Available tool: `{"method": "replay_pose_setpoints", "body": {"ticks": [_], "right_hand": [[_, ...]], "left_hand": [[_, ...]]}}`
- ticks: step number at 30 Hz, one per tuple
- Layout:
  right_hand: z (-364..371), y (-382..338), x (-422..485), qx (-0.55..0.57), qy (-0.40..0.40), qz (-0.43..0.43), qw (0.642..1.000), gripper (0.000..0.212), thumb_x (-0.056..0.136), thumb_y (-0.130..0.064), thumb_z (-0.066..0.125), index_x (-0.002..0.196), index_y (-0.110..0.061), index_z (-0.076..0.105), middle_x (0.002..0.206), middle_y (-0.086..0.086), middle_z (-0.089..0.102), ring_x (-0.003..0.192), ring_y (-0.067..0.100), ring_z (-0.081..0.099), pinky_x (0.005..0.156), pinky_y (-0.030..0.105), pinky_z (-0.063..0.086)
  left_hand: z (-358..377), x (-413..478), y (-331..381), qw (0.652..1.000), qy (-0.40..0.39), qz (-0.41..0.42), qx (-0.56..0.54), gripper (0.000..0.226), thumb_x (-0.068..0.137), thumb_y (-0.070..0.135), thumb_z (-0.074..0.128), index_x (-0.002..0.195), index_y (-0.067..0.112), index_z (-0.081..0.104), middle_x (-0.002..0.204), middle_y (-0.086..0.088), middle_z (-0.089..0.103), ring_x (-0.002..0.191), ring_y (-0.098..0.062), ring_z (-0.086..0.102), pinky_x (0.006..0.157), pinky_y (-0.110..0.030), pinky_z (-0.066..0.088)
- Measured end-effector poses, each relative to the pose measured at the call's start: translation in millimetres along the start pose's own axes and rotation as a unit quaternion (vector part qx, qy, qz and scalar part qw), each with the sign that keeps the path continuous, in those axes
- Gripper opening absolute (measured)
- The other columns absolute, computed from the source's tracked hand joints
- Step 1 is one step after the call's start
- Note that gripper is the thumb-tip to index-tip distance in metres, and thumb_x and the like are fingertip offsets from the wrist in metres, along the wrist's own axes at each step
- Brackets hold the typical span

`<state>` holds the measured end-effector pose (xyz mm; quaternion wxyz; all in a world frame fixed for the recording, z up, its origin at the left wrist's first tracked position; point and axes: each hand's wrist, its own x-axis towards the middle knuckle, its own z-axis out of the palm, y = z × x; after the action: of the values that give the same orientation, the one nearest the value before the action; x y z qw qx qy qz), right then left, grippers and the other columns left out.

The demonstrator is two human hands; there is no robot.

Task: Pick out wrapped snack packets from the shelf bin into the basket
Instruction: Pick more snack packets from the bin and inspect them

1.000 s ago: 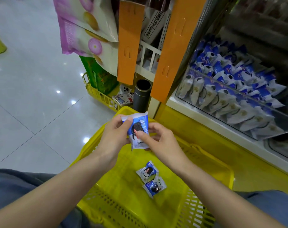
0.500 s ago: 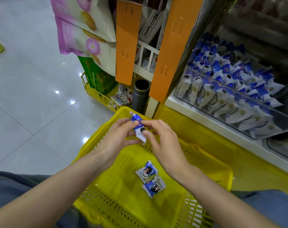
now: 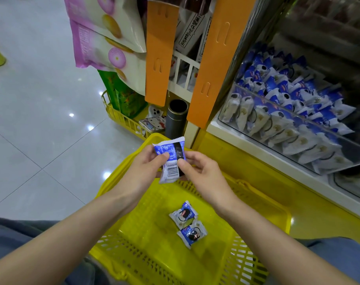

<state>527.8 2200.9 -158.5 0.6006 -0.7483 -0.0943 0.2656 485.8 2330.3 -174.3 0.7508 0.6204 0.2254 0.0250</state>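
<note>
Shop floor (image 3: 41, 99) of pale tiles, with a clear shelf bin (image 3: 288, 124) of blue-and-white packets at far right. Over a yellow basket (image 3: 154, 223), the left hand (image 3: 143, 167) and right hand (image 3: 203, 173) both pinch one snack packet (image 3: 170, 159), barcode side up. Two packets (image 3: 183, 214) lie in the basket. Best lowered close before both hands let go.

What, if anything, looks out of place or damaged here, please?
Nothing stands out. The packet pinched between left hand and right hand looks intact, barcode side up; two loose packets lie inside the basket.
</note>
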Motion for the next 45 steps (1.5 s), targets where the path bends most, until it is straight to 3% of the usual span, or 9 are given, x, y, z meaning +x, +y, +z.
{"method": "replay_pose_setpoints", "body": {"ticks": [5,11,15,19,21,24,31,37,45], "right_hand": [[1,2,-1,0.096,0.027,0.032,0.994,0.022,0.084,-0.014,0.064,0.102,-0.004,0.053,0.1,0.01,0.065,0.068,0.006,0.067,0.058,0.019,0.055],[-4,3,0,0.132,0.007,0.039,0.991,0.033,0.093,-0.022,0.052,0.106,0.007,0.046,0.093,0.01,0.071,0.076,0.012,0.069,0.061,0.023,0.055],[-5,5,2,0.085,0.01,0.018,0.996,0.033,0.092,-0.022,0.054,0.11,0.004,0.047,0.096,0.012,0.067,0.072,0.009,0.065,0.058,0.021,0.055],[-8,6,2,0.062,0.01,0.008,0.998,0.027,0.092,-0.022,0.054,0.107,0.0,0.05,0.093,0.007,0.065,0.065,0.003,0.063,0.057,0.02,0.054],[-7,7,1,0.049,0.008,-0.001,0.999,0.02,0.091,-0.021,0.055,0.101,-0.003,0.051,0.091,0.005,0.064,0.065,0.003,0.063,0.057,0.02,0.054],[-4,8,1,0.004,0.008,-0.028,1.0,0.011,0.089,-0.018,0.058,0.088,-0.011,0.049,0.09,0.002,0.062,0.068,0.007,0.063,0.056,0.021,0.053],[0,8,-4,-0.137,0.018,-0.105,0.985,0.018,0.087,-0.029,0.061,0.091,-0.015,0.05,0.094,0.001,0.06,0.081,0.019,0.062,0.071,0.045,0.052],[0,7,-4,-0.119,0.026,-0.089,0.989,0.022,0.087,-0.026,0.063,0.081,-0.02,0.042,0.092,0.004,0.065,0.077,0.016,0.064,0.072,0.041,0.052],[1,7,-6,-0.102,0.012,-0.099,0.99,0.02,0.087,-0.021,0.063,0.088,-0.017,0.043,0.104,0.013,0.059,0.091,0.026,0.061,0.08,0.044,0.051]], "left_hand": [[0,-5,-3,0.979,0.012,0.121,0.165,0.026,0.087,0.021,0.059,0.107,0.033,0.048,0.106,0.019,0.056,0.087,0.01,0.055,0.07,-0.006,0.044],[2,-10,-2,0.958,-0.072,0.135,0.243,0.049,0.085,0.022,0.064,0.132,0.024,0.049,0.118,0.008,0.062,0.102,0.0,0.058,0.091,-0.023,0.047],[1,-14,1,0.931,-0.12,0.166,0.301,0.042,0.094,0.023,0.05,0.134,0.032,0.041,0.081,0.023,0.064,0.077,0.016,0.055,0.067,-0.003,0.041],[-2,-13,4,0.928,-0.143,0.153,0.309,0.041,0.098,0.027,0.039,0.13,0.049,0.028,0.117,0.003,0.065,0.102,-0.013,0.058,0.088,-0.028,0.044],[-3,-14,3,0.919,-0.127,0.165,0.334,0.038,0.099,0.025,0.038,0.133,0.041,0.037,0.104,-0.004,0.068,0.091,-0.022,0.061,0.082,-0.038,0.048],[-4,-17,2,0.883,-0.084,0.216,0.409,0.034,0.097,0.021,0.042,0.13,0.022,0.049,0.078,0.009,0.059,0.066,-0.004,0.053,0.059,-0.017,0.041],[-3,-18,9,0.809,-0.033,0.206,0.549,0.024,0.099,0.028,0.035,0.116,0.015,0.044,0.076,-0.001,0.054,0.073,-0.026,0.057,0.06,-0.038,0.042],[-3,-12,7,0.866,-0.006,0.203,0.456,0.014,0.096,0.017,0.04,0.101,0.009,0.051,0.064,-0.004,0.051,0.059,-0.023,0.045,0.062,-0.05,0.042],[-3,-7,1,0.871,0.018,0.257,0.418,0.031,0.097,0.019,0.04,0.067,0.029,0.037,0.049,0.008,0.037,0.049,-0.013,0.042,0.05,-0.031,0.033]]}}
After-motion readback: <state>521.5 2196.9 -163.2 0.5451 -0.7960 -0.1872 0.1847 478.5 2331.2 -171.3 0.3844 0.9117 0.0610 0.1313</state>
